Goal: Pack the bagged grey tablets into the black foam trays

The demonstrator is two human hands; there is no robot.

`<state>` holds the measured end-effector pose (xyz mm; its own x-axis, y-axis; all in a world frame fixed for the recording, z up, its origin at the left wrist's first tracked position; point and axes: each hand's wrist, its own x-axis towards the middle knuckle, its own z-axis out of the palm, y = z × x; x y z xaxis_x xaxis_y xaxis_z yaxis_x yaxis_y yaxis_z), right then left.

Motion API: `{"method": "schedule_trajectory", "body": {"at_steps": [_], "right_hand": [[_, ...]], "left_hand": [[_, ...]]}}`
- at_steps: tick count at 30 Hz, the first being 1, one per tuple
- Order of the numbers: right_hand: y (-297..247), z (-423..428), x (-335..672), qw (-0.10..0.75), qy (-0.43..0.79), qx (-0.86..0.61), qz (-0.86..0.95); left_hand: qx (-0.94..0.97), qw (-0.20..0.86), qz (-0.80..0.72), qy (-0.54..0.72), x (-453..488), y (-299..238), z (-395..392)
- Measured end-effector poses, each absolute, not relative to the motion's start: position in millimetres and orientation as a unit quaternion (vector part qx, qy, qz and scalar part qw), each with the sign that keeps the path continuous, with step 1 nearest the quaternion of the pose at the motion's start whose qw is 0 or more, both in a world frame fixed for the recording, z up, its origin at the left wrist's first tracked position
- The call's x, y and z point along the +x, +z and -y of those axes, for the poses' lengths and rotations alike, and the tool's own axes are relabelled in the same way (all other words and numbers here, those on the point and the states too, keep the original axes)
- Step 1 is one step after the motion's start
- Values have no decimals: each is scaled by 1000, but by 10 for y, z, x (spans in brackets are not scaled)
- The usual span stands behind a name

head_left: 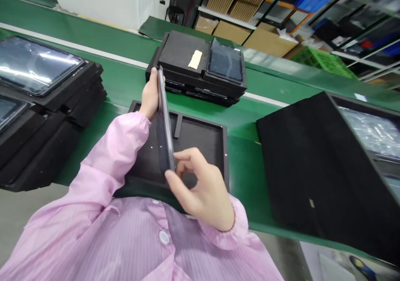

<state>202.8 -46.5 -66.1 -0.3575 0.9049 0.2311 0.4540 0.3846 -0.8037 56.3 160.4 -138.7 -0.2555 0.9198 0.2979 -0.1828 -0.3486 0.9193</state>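
Observation:
A thin dark tablet (165,122) stands on edge between my hands, seen nearly side-on. My left hand (150,94) grips its far end, with most of the fingers hidden behind it. At the near end, my right hand (200,185) pinches the tablet's edge between thumb and fingertips. Below the tablet lies a black foam tray (203,147) with raised walls and a short divider; its recesses show no device in the visible part.
Behind the tray stands a stack of black foam trays (184,49) bearing a yellow note (195,59) and a tablet (225,62). More stacked trays (78,93) with screens stand left. A tall black stack (296,164) rises right on the green bench (246,168).

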Motion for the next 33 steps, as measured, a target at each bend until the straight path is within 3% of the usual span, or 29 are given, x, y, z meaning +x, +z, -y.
{"method": "schedule_trajectory", "body": {"at_steps": [4,10,17,27,33], "right_hand": [[-693,258,2043,243,347,-459,781],[-780,0,2124,311,379,-498,716],[-837,-137,2155,295,485,-468,677],[-833,-194,2208,278,529,-443,668],[-839,-108,2117,339,453,-460,684]], "left_hand": [[495,377,-363,694,676,-1129,-1570],[519,369,-354,685,651,-1189,-1527],[499,387,-385,673,647,-1205,-1572],[508,402,-368,668,666,-1164,-1519],[556,326,-299,703,803,-1037,-1210]]}}
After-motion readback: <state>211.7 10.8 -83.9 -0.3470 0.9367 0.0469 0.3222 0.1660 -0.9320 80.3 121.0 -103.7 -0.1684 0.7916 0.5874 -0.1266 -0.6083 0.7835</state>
